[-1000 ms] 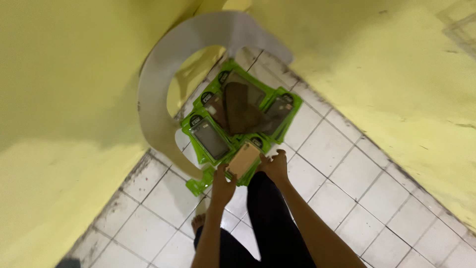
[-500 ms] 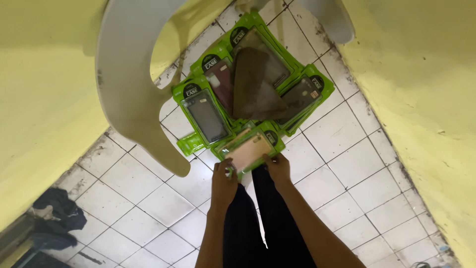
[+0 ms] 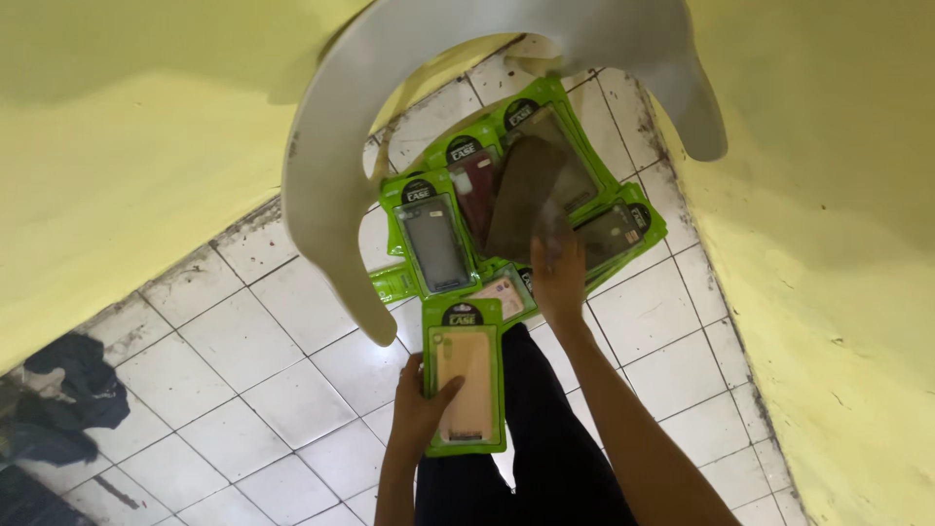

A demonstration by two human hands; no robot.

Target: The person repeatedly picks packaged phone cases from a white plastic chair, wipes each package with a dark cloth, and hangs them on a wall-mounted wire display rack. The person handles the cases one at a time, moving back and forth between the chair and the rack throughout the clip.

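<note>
Fingers [image 3: 440,392] of the left hand [image 3: 421,414] pinch a green phone-case pack [image 3: 465,375]; right hand [image 3: 557,278], fingers spread, should lift the dark case [image 3: 521,195] gently off the pile

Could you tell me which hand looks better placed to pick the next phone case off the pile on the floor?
Probably the right hand: it is empty and already reaches over the pile of green packs. The left hand is busy holding a green pack.
</note>
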